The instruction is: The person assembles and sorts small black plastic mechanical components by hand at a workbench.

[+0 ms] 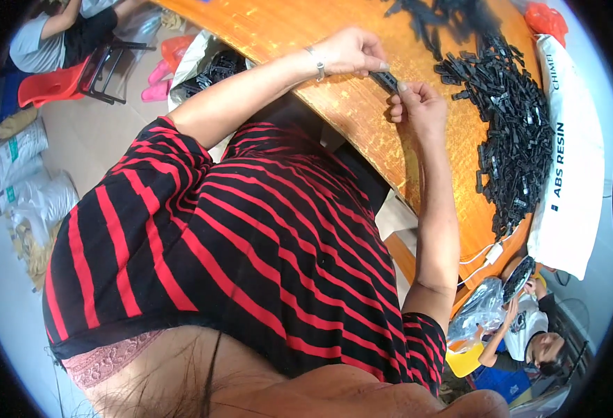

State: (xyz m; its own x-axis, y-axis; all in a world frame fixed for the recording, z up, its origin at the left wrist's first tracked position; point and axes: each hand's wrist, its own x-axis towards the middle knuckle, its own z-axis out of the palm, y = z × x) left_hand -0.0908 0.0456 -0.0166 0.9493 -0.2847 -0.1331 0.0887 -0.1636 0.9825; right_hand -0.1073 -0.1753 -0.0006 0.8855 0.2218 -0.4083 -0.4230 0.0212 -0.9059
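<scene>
Over the near edge of the orange wooden table (470,160), both hands hold one small, long black plastic part (384,81). My left hand (351,52) pinches its far-left end between thumb and fingers. At its other end, the fingertips of my right hand (420,108) are closed on the part. Its finer shape is partly covered by my fingers. To the right of my hands, a large heap of similar black plastic parts (519,132) spreads along the tabletop. More dark pieces at the top of the view are blurred.
A white sack (572,174) lines the table's right side, with a red bag (547,22) beyond. A white plug (493,254) and cord lie near the heap. An open sack of black parts (219,70) stands left. Other people sit by a red chair (55,82) and at lower right.
</scene>
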